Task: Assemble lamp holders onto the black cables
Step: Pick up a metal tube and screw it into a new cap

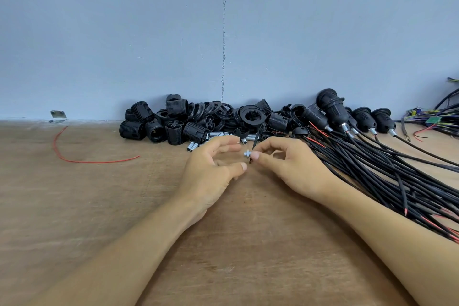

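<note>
Lamp holder shells [178, 122] lie heaped loose on the worktop [99, 194] against the wall [124, 32], with short metal tubes [193, 145] scattered at the heap's front. To the right, black cables [372, 169] fan across the wood, some already carrying finished holders [332, 104]. The right hand [293, 169] has its grip pinched on a small metal fitting [247, 153], thumb and forefinger together. The left hand [208, 174] sits just beside it, grip apart and holding nothing. A red wire [74, 156] lies far left.
</note>
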